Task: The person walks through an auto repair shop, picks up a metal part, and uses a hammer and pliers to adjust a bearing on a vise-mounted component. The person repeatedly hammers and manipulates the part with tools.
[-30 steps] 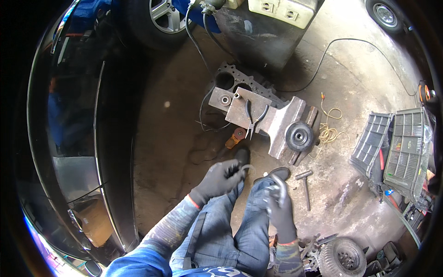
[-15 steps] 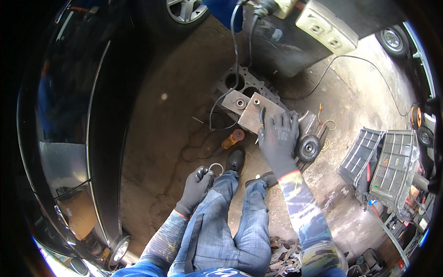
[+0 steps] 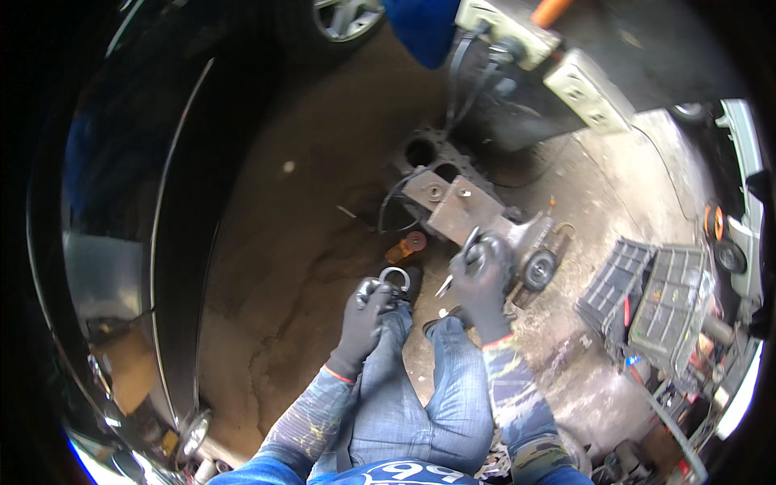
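My left hand (image 3: 365, 311), in a dark glove, pinches a thin pale metal ring (image 3: 396, 276) in front of my left leg. The ring's lower side is hidden by my fingers, so I cannot tell if it is a full circle. My gloved right hand (image 3: 485, 279) is closed around a slim tool (image 3: 444, 287). A pale tip shows at the tool's lower left end and a greyish end above my fingers; its kind is unclear. Beyond that hand lies a thick metal plate (image 3: 461, 212), with a small round fitting (image 3: 465, 192) on it and a round bushing (image 3: 434, 192) beside.
An engine block (image 3: 422, 151) with large bores sits behind the plate. A yellow angle grinder (image 3: 398, 250) lies on the floor by my foot. A small wheel (image 3: 539, 269) is at right, plastic grilles (image 3: 614, 279) farther right. Power sockets (image 3: 588, 90) hang above; a dark car (image 3: 174, 202) stands left.
My right hand has drawn back from the plate toward me and lifted the slim tool that lay there. My left hand has moved right and slightly up with the ring.
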Demonstrator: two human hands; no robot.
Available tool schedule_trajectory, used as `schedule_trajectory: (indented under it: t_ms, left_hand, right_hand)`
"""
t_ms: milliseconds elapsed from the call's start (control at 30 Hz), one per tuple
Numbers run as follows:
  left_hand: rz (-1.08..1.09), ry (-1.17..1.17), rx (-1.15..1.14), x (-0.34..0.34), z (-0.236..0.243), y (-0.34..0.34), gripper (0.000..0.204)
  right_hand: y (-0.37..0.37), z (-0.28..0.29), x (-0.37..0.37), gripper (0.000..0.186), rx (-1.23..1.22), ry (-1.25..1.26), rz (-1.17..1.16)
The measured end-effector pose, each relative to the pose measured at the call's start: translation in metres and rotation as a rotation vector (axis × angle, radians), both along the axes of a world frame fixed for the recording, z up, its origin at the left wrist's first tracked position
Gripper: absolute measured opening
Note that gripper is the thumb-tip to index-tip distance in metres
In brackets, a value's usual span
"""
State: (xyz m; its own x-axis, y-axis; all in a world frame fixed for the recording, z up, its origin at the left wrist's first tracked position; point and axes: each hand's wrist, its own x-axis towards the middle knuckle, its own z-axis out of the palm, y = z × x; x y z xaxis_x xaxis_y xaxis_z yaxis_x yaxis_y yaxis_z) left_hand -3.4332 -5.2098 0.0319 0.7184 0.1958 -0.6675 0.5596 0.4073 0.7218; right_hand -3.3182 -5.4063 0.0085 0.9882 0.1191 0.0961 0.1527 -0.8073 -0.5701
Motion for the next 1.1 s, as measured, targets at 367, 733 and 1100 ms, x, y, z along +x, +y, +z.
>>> schedule_trajectory:
  t_ms: [367,733,1100]
  left_hand:
    - [-0.130,-0.157,0.283,0.022,0.012,-0.122,0.023]
    - [-0.318,0.099,0.148,0.057,0.052,-0.197,0.026]
    - [-0.091,0.017,0.128,0.076,0.036,-0.264,0.022]
  right_hand:
    - [-0.021,0.049,-0.097,0.007,1.341,0.854,-0.707]
    - [-0.165,0.064,-0.068,0.057,0.491,0.404,0.089]
    - [-0.235,0.090,-0.034,0.013,0.638,0.855,0.191]
